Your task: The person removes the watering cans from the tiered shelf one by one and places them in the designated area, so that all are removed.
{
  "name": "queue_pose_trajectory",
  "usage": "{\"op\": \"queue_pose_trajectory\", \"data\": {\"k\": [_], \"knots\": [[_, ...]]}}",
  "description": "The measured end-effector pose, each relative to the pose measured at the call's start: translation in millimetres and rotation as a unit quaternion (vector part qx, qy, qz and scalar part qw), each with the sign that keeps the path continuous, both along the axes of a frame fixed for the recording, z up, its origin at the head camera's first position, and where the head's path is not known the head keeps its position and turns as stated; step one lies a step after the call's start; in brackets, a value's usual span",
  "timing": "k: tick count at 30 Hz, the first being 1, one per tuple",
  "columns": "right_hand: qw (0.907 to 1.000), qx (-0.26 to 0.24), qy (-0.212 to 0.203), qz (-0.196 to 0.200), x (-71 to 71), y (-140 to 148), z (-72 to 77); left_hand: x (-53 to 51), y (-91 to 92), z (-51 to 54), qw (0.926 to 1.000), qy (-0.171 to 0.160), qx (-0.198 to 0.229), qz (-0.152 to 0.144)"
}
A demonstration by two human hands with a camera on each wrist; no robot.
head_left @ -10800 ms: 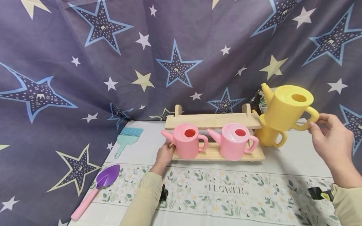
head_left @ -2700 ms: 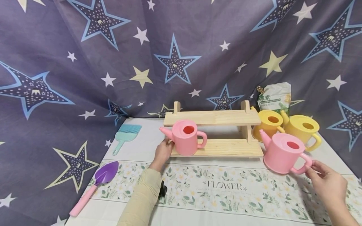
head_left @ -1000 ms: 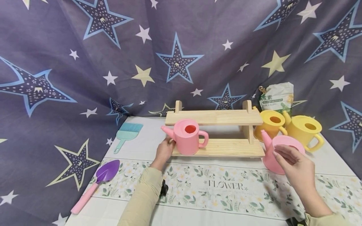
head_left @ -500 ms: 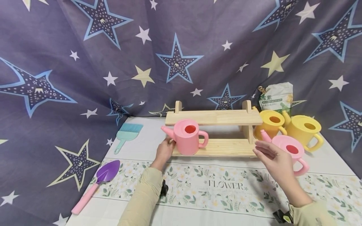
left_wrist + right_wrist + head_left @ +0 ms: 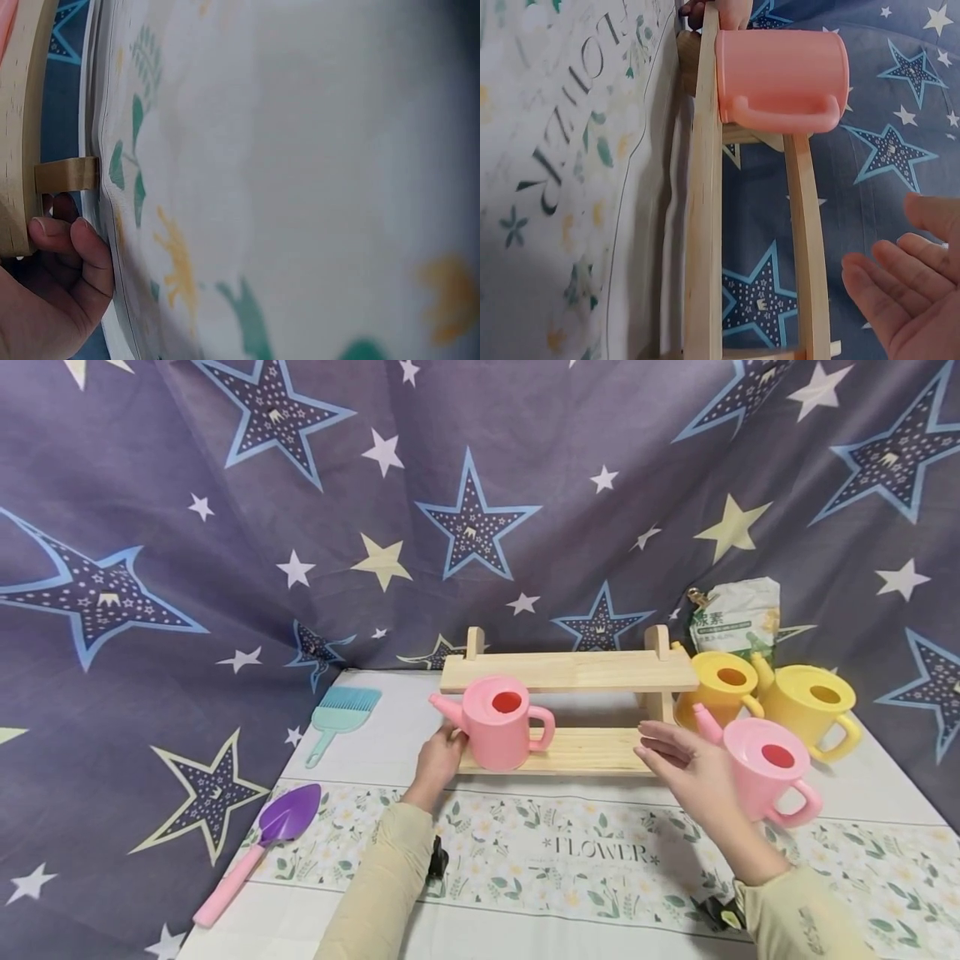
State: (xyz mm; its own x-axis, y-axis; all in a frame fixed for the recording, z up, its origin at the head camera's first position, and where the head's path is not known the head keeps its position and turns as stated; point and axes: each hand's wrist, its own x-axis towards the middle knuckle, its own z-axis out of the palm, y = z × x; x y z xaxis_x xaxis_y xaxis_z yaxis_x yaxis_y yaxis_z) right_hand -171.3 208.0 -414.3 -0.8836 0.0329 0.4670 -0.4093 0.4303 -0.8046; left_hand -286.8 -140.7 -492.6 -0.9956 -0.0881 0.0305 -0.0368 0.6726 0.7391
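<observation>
A wooden two-tier shelf stands on the table, with one pink watering can on the left of its lower board. The left hand grips that board's left end, its fingers curled at the wood in the left wrist view. The right hand is empty, fingers relaxed, in front of the shelf's right end. Just behind and right of it a second pink watering can stands on the table, partly hidden by the hand. In the right wrist view the right hand shows spread fingers beside the shelf.
Two yellow watering cans stand right of the shelf, before a clipped white bag. At the left lie a teal brush and a purple trowel with a pink handle. A star-patterned cloth hangs behind.
The right hand has let go of the second pink can, now on the table instead of the shelf, and moved left. The yellow can held earlier stands beside the other. The left hand keeps its place.
</observation>
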Motion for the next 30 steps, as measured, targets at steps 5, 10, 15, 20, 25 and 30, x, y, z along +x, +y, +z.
{"op": "queue_pose_trajectory", "data": {"k": [5, 10, 15, 20, 25, 30], "knots": [[0.9998, -0.001, -0.001, 0.018, -4.8, -10.4, 5.0, 0.6, 0.7, 0.2, 1.0000, 0.002, -0.002, -0.002], [0.9993, -0.007, -0.010, 0.037, -13.4, -20.0, 7.8, 1.0, 1.5, 1.3, 1.0000, 0.004, -0.003, -0.002], [0.9985, -0.005, -0.015, 0.053, -21.4, -30.3, 8.0, 1.5, 2.2, 0.7, 1.0000, -0.001, -0.005, 0.001], [0.9977, 0.004, -0.032, 0.059, -27.9, -38.9, 6.8, 1.8, 2.9, -0.1, 1.0000, 0.001, -0.008, 0.005], [0.9966, 0.001, -0.047, 0.068, -33.5, -44.7, 5.8, 2.0, 3.0, -0.3, 0.9999, 0.010, -0.013, 0.003], [0.9949, 0.000, -0.059, 0.082, -39.7, -51.7, 5.3, -0.3, 2.0, -0.4, 0.9996, 0.018, -0.020, 0.006]]}}
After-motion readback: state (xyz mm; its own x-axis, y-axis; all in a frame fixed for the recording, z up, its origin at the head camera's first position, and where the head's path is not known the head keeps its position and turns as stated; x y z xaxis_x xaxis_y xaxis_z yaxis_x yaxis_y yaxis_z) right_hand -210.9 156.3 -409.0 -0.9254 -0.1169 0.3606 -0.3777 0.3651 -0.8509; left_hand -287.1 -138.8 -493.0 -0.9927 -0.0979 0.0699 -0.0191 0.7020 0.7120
